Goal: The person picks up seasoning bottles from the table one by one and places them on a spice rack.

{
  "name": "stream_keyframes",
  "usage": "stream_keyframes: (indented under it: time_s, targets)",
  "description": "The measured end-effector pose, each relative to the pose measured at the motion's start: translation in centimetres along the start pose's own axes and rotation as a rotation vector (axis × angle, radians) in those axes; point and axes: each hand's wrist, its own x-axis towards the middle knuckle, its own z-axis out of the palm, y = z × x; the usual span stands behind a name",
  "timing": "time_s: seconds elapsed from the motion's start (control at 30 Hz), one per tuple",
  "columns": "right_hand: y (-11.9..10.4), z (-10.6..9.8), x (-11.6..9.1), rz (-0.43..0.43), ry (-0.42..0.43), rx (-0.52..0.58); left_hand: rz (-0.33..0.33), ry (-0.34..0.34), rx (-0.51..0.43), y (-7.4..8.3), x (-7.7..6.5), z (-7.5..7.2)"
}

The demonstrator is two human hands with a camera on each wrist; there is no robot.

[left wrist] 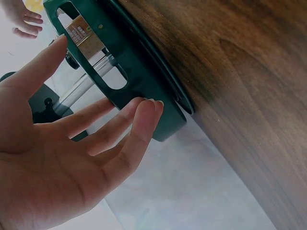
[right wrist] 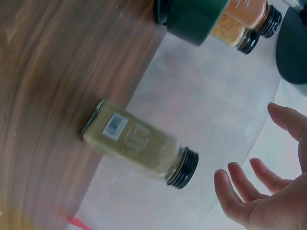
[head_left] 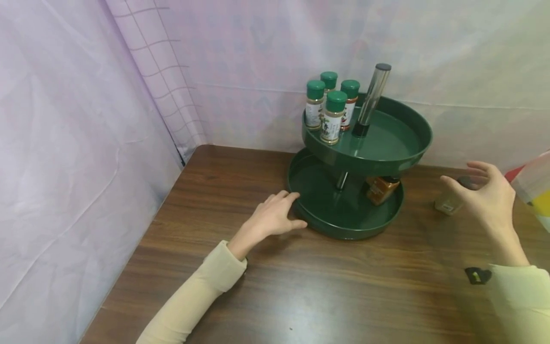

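Observation:
A two-tier dark green turntable rack (head_left: 365, 165) stands on the wooden table. At the left rim of its lower tray (head_left: 343, 232) is my left hand (head_left: 275, 215), its thumb and fingers spread along the edge. In the left wrist view those fingers lie against or just beside the tray's slotted side; firm contact is hard to tell. To the right, my right hand (head_left: 491, 200) hovers with fingers apart near a square spice jar (right wrist: 136, 141). That jar has a black lid and greenish-beige powder, and stands upright on the table. A gap separates hand and jar in the right wrist view.
Several green-capped spice bottles (head_left: 333, 117) stand on the upper tray's left side, beside the metal post (head_left: 375, 98). Orange-brown square jars (right wrist: 244, 12) sit on the lower tray's right. A small black object (head_left: 478, 275) lies near the right sleeve. White curtains hang behind.

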Motion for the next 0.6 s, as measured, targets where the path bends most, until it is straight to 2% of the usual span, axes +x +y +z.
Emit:
stream_keyframes:
  time_s: [0.1,0.3,0.6]
  targets:
    - [0.6,-0.3,0.1,0.024,0.015,-0.024,0.0,-0.001,0.001,0.0,0.0,0.0]
    - [1.6,-0.7,0.5,0.08,-0.021,-0.044,-0.002,-0.001,-0.006,0.0,0.0,0.0]
    - [3.4,-0.9,1.3,0.106,-0.051,-0.031,0.0,0.001,-0.011,0.1,-0.1,0.0]
